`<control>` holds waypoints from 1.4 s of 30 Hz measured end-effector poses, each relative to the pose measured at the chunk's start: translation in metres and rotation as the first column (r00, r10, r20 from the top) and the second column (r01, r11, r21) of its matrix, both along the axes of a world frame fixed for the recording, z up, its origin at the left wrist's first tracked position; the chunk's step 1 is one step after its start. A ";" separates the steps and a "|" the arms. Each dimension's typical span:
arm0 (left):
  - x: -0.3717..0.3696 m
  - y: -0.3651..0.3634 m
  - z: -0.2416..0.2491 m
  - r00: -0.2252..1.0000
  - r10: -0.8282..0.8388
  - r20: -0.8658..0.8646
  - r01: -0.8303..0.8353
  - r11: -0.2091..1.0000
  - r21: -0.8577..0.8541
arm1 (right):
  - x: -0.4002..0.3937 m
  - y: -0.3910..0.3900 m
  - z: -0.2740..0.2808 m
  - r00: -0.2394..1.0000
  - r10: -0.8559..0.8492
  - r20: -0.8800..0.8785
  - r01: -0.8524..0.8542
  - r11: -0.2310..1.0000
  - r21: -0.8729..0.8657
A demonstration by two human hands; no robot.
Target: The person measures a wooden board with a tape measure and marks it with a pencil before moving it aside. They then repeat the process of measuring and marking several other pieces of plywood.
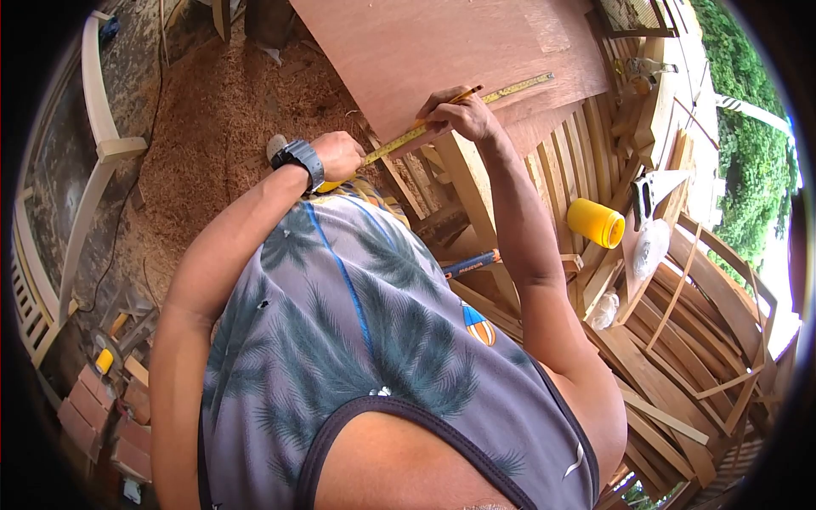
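Observation:
A yellow tape measure (520,86) is drawn out across a plywood sheet (476,42), its far end lying near the sheet's right side. My left hand (338,155), with a dark watch on the wrist, is closed around the tape's case at the sheet's near edge; only a bit of yellow shows beneath it. My right hand (459,115) rests by the blade farther along, fingers bent around a pencil (470,93). Part of the blade is hidden under the right hand.
Wood shavings (229,144) cover the ground at left. A yellow jar (595,223), a handsaw (650,191) and a plastic bag (651,248) sit at right, above stacked boards (697,331). A pale wooden frame (100,127) stands far left.

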State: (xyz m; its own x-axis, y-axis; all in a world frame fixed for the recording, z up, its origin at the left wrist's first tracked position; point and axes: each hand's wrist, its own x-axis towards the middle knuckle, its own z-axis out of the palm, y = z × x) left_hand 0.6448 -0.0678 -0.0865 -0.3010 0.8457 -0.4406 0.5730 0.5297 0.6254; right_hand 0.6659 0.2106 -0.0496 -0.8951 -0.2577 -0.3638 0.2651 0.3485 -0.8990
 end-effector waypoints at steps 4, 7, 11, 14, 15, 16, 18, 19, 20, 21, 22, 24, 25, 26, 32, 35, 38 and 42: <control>0.000 0.001 -0.002 0.998 0.045 0.043 -0.044 0.999 -0.026 | 0.000 0.002 -0.002 0.999 0.027 -0.039 -0.027 0.999 0.023; 0.000 0.000 -0.004 0.999 -0.025 -0.020 0.025 1.000 -0.006 | 0.000 0.001 -0.001 0.999 0.039 -0.019 -0.039 0.999 0.017; 0.000 0.001 -0.003 0.998 -0.044 -0.048 0.045 0.999 0.016 | 0.000 0.000 0.002 1.000 0.019 -0.019 -0.019 1.000 0.005; 0.001 0.000 0.001 0.998 0.051 0.039 -0.050 0.999 -0.022 | 0.001 -0.001 0.000 1.000 0.018 -0.009 -0.018 1.000 -0.010; 0.001 0.000 -0.001 0.996 0.074 0.048 -0.074 0.997 -0.017 | 0.000 -0.001 -0.001 1.000 0.000 -0.019 0.000 1.000 -0.020; 0.001 0.000 -0.003 0.996 0.075 0.047 -0.075 0.997 -0.017 | 0.000 0.001 -0.001 1.000 0.001 -0.020 -0.001 1.000 -0.020; 0.000 0.000 -0.004 1.000 -0.014 -0.021 0.014 1.000 0.013 | -0.001 0.000 0.005 0.999 0.042 0.017 -0.042 0.999 -0.005; 0.001 -0.001 -0.005 1.000 -0.014 -0.022 0.014 1.000 0.013 | 0.000 0.000 0.003 0.999 0.043 0.016 -0.043 0.999 -0.004; 0.001 -0.001 -0.004 1.000 -0.001 -0.015 0.001 1.000 0.012 | 0.001 -0.001 0.001 1.000 0.023 -0.015 -0.023 1.000 0.001; 0.001 -0.001 -0.004 1.000 0.012 -0.009 -0.012 1.000 0.011 | 0.001 -0.001 0.000 0.999 0.004 -0.046 -0.003 1.000 0.006; 0.000 0.000 -0.003 1.000 0.013 -0.010 -0.013 1.000 0.011 | 0.000 0.001 -0.001 0.999 0.005 -0.048 -0.004 1.000 0.006; 0.001 -0.001 -0.008 0.993 -0.084 -0.084 0.087 0.995 0.038 | 0.000 -0.001 0.003 0.999 0.035 -0.012 -0.035 0.999 0.027; 0.001 -0.001 -0.009 0.993 -0.084 -0.086 0.088 0.995 0.038 | 0.001 -0.001 0.002 0.999 0.035 -0.014 -0.034 0.999 0.028; 0.001 -0.002 -0.011 0.985 -0.119 -0.127 0.126 0.991 0.047 | 0.001 -0.001 0.001 0.999 0.032 -0.022 -0.032 0.999 0.028; 0.000 0.000 -0.007 0.997 -0.048 -0.061 0.051 0.997 0.049 | 0.003 -0.001 0.015 0.988 -0.005 -0.155 0.026 0.991 0.134; 0.001 0.000 0.009 0.997 0.072 0.037 -0.072 0.997 -0.008 | 0.007 0.017 0.038 0.906 -0.231 -0.353 0.277 0.957 0.084; 0.003 -0.002 0.003 0.978 0.181 0.101 -0.182 0.983 -0.002 | 0.017 0.025 0.067 0.779 -0.438 -0.448 0.448 0.889 -0.091; -0.005 -0.005 0.018 0.935 0.321 0.153 -0.330 0.943 0.037 | 0.028 0.032 0.066 0.559 -0.554 -0.616 0.614 0.777 -0.141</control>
